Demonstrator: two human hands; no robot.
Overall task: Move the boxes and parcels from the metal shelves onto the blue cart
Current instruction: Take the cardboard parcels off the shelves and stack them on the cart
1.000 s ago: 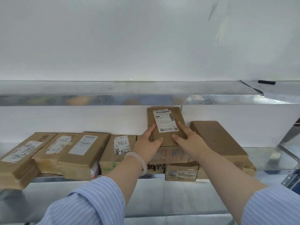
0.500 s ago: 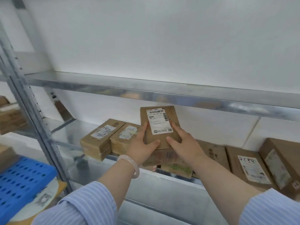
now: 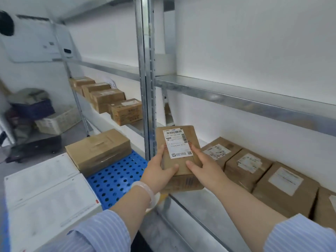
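Both hands hold a small stack of brown parcels in front of the shelf upright [image 3: 147, 88]. The top parcel [image 3: 177, 148] carries a white barcode label; a second parcel [image 3: 185, 183] lies under it. My left hand [image 3: 160, 171] grips the stack's left side, my right hand [image 3: 205, 168] its right side. The blue perforated cart [image 3: 116, 175] is at lower left, with a brown box [image 3: 99, 151] and two white boxes [image 3: 47, 195] on it. Several labelled brown boxes [image 3: 249, 166] remain on the metal shelf [image 3: 200, 206] to the right.
Another shelf bay at the left back holds several brown boxes [image 3: 116, 106]. On the floor at far left stand a white crate [image 3: 56, 120], a dark crate with bags [image 3: 32, 106] and a black platform [image 3: 34, 146]. The upper shelf [image 3: 236, 95] runs across at chest height.
The view has swung left from the shelf toward the cart. My hands have lifted the parcel stack off the shelf and carried it left, past the upright.
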